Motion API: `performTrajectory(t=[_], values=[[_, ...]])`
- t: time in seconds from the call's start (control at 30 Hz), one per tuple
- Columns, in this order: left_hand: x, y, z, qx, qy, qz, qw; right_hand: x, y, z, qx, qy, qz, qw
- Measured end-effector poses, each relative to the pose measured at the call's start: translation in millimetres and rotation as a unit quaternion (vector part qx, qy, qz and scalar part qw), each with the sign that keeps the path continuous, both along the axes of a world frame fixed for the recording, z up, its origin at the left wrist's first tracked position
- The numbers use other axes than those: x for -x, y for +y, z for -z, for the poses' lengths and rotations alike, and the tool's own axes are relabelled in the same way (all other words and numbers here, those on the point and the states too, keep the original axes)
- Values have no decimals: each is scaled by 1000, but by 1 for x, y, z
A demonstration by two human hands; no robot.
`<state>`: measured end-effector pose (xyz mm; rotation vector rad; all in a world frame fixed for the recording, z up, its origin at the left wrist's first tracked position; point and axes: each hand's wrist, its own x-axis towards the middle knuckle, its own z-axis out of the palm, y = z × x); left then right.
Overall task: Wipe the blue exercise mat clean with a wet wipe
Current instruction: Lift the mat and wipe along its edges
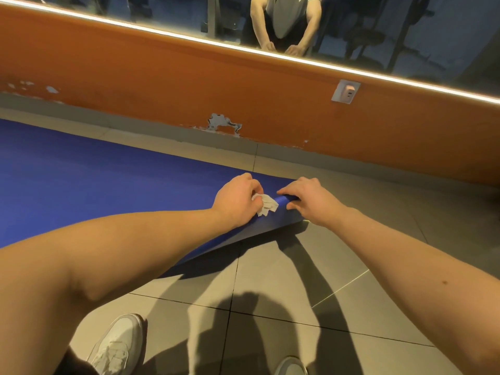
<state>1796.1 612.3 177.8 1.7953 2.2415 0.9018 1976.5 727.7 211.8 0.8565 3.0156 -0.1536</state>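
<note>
The blue exercise mat [94, 180] lies flat on the tiled floor and runs off to the left. Its right end is curled up off the floor. My left hand [236, 198] rests on that end and holds a crumpled white wet wipe [266, 203] against the mat. My right hand [308, 198] grips the curled right edge of the mat, fingers wrapped over it, just right of the wipe.
An orange wall [189, 85] with chipped paint stands right behind the mat, with a wall socket [345, 91] and a mirror [378, 31] above a light strip. My white shoes [119, 345] stand on the grey floor tiles [270, 288] in front.
</note>
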Motion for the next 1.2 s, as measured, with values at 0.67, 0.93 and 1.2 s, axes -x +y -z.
performTrajectory(t=[0.67, 0.93, 1.2], values=[[21, -18, 6, 70, 171, 31, 982, 24, -13, -2, 33, 217, 207, 953], [47, -58, 37, 139, 125, 27, 982, 24, -10, 7, 30, 209, 214, 954], [57, -45, 11, 111, 150, 19, 982, 35, -46, 0, -184, 74, 49, 979]])
